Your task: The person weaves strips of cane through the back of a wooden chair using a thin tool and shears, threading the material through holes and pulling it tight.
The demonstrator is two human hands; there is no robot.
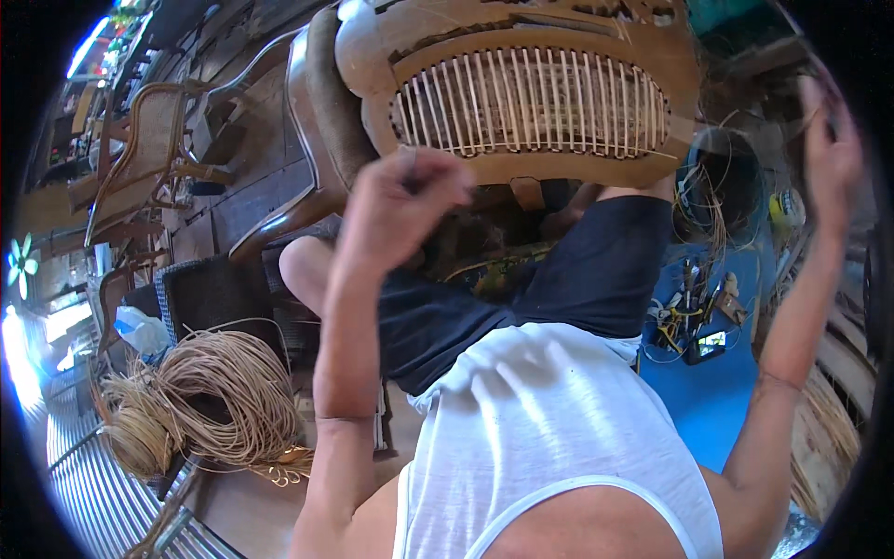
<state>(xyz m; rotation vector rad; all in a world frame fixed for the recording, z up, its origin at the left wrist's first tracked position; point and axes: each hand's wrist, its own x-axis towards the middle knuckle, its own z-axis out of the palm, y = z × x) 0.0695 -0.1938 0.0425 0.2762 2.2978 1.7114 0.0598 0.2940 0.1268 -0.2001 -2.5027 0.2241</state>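
Observation:
A wooden chair frame stands before my knees. Its curved opening is strung with rows of pale cane strands, laced through holes along the rim. My left hand is raised at the frame's lower left corner, thumb and fingers curled together. Whatever lies between those fingers is too small to make out. Far out to the right, my right hand is lifted with its fingers pointing up and smeared by motion. A faint pale streak shows between the frame and that hand; I cannot tell what it is.
Coils of cane lie at the lower left. On the right, a blue surface carries several hand tools and a small lit screen. A dark bucket stands beyond it. Another wooden chair is at the left.

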